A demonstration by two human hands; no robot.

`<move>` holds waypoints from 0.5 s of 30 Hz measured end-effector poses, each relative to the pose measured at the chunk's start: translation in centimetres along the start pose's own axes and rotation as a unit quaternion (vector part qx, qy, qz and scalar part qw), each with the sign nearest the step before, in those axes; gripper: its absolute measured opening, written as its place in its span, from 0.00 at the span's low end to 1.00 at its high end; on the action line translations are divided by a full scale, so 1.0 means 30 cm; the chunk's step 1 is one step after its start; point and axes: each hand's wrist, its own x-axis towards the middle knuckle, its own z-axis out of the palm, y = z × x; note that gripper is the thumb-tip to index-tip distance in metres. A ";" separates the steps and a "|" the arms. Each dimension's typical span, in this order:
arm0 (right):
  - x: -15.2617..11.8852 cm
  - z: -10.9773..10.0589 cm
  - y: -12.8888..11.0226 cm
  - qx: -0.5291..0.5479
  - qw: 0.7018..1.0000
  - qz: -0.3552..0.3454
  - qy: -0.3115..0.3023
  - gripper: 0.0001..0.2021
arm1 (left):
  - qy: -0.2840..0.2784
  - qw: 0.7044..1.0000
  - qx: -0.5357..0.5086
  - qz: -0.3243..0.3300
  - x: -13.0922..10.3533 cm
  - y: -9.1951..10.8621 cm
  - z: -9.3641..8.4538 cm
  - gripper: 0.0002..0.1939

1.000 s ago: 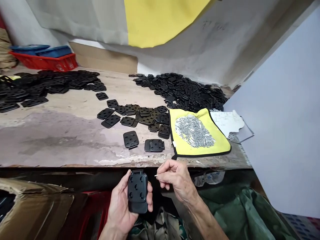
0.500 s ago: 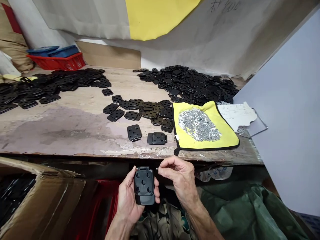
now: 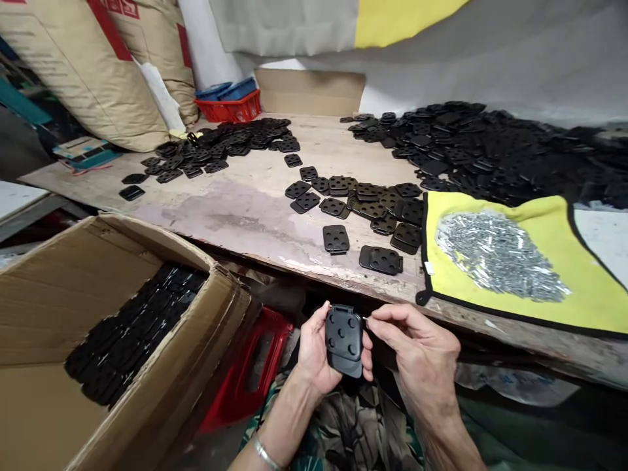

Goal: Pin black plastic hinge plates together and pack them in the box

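Note:
My left hand (image 3: 313,356) is wrapped round a black hinged plastic plate (image 3: 343,333), a rounded rectangle with several round dimples, its hinge edge facing away from me. A second flat leaf shows under its near end. Between thumb and forefinger of my right hand (image 3: 424,350) is a small metal pin (image 3: 366,320), its tip beside the plate's right corner at the hinge. Whether the pin touches the hinge I cannot tell. Beyond my right hand, a heap of silvery pins (image 3: 500,255) lies on a yellow cloth (image 3: 589,278) with black edging.
Loose black plates (image 3: 383,260) lie on the wooden bench (image 3: 220,222), with a big pile (image 3: 471,150) at the back right and another (image 3: 235,144) at the back left. Left of me stands a cardboard box (image 3: 142,412) with stacked plates, beside a red plastic stool (image 3: 245,373).
The view has swung left, bringing more of the cardboard box and the sacks into sight. My right hand has brought the pin closer to the plate's hinge; my left hand keeps its hold.

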 end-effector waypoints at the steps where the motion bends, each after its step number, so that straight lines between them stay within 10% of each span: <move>1: -0.003 0.010 -0.004 0.005 1.000 0.000 -0.004 0.08 | -0.003 1.000 0.004 -0.001 -0.002 0.000 -0.001 0.33; 15: -0.006 0.023 -0.004 -0.093 0.992 -0.076 0.031 0.07 | 0.044 0.998 0.036 0.014 -0.008 -0.002 -0.008 0.27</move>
